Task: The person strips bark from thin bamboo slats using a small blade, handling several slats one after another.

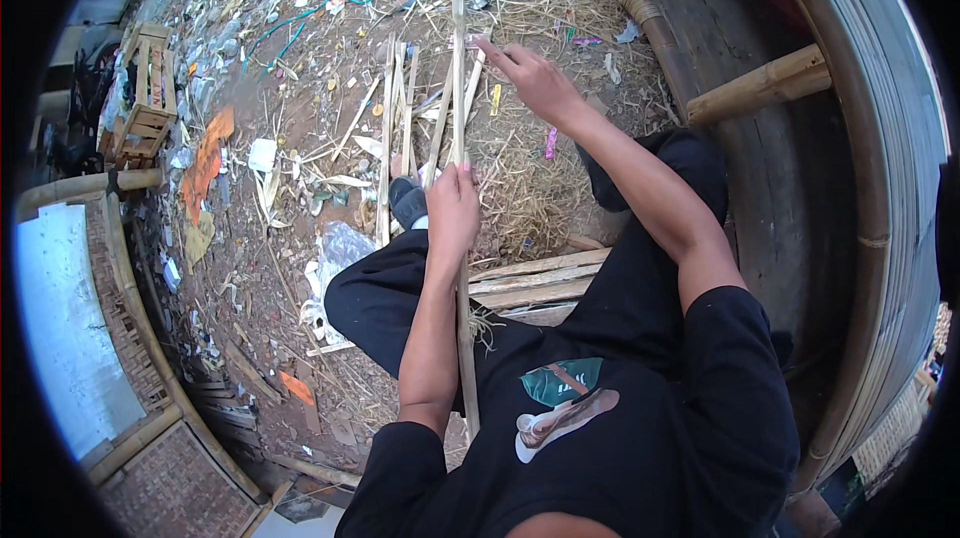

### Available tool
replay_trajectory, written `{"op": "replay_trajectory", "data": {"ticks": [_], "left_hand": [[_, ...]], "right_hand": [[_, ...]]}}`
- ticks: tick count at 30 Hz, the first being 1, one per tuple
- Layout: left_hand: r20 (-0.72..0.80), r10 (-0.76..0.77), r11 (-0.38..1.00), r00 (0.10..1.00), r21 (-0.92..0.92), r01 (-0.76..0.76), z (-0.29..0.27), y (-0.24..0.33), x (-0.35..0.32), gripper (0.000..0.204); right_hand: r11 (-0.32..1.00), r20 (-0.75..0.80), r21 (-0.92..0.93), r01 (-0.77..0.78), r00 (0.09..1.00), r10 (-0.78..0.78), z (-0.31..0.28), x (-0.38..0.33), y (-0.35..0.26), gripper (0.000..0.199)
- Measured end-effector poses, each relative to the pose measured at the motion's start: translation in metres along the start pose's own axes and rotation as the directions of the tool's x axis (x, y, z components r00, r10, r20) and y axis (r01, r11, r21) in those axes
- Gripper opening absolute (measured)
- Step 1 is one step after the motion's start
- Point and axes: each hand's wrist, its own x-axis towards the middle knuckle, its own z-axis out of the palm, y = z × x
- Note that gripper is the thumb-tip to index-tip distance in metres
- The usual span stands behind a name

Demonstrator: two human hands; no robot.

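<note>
A long, pale bamboo strip [459,88] runs up the middle of the view, from beside my lap to beyond my hands. My left hand [455,206] is closed around it at about its middle. Farther along, my right hand [535,86] is bent in with its index finger reaching to the strip's right edge. A small light bit shows at that fingertip; whether it is a blade or a shaving I cannot tell. Several more bamboo strips [386,138] lie on the ground just left of the held one. Curly shavings [484,326] cling near my lap.
Littered dirt ground [320,88] spreads ahead, with straw, plastic scraps and an orange sheet [207,163]. A wooden crate [150,88] stands at the far left. Bamboo poles [868,238] and dark planks edge the right. A slatted wooden piece [540,278] lies between my legs.
</note>
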Motion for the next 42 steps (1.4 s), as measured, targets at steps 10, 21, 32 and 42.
{"op": "replay_trajectory", "data": {"ticks": [10,21,32,42], "left_hand": [[0.357,-0.128,0.801,0.925,-0.513,0.309,0.004,-0.01,0.005,0.035],[0.434,-0.05,0.796,0.899,-0.526,0.298,0.0,0.009,-0.006,0.03],[0.255,0.015,0.941,0.967,-0.329,0.072,-0.002,0.016,-0.032,0.032],[0.282,0.08,0.974,0.956,-0.226,-0.015,-0.018,0.004,-0.075,0.03]], "right_hand": [[0.566,0.048,0.65,-0.506,0.771,0.635,-0.024,0.031,-0.006,0.038],[0.589,0.135,0.516,-0.622,0.738,0.661,-0.034,0.025,-0.029,0.049],[0.593,-0.019,0.633,-0.497,0.757,0.654,-0.041,0.012,-0.046,0.029],[0.584,-0.05,0.69,-0.427,0.777,0.628,-0.055,-0.01,-0.069,0.035]]}}
